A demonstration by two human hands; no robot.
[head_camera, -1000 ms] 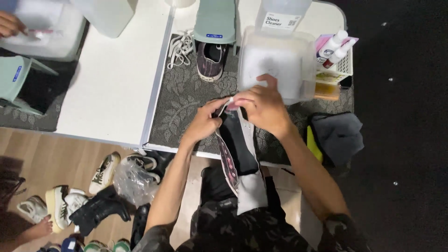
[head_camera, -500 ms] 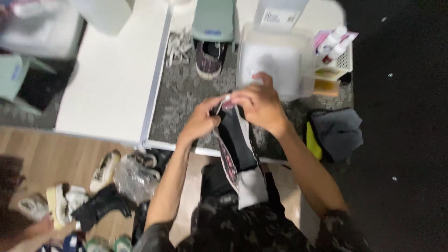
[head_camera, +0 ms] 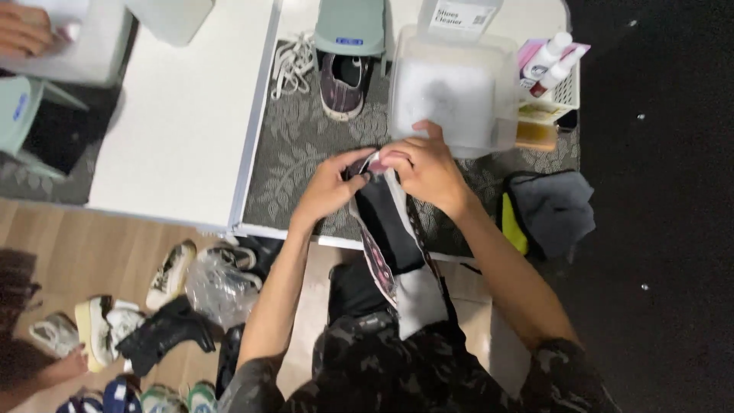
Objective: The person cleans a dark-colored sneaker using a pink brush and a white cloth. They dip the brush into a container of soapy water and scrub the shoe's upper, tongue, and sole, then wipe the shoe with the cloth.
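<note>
The white tabletop takes the far left part of the view, and to its right lies a grey patterned mat that carries most of the things. On the far side of the mat stands a clear plastic tub with something white and foamy inside. Right of the tub is a small white basket with bottles in it, and near the right edge of the mat a dark grey cloth lies crumpled. At the far middle of the mat rests a dark purple shoe, with a bundle of white laces just beside it on the left. Below the tabletop, on the wooden floor at the near left, several shoes lie scattered. In the centre, both hands meet at the near edge of the tub over a long dark shoe that reaches from the mat down toward the person's lap. The left hand grips the far end of the long dark shoe with bent fingers, and the right hand closes on the same end from the other side, touching the left one. At the far left corner, another person's hand rests on a white thing.
</note>
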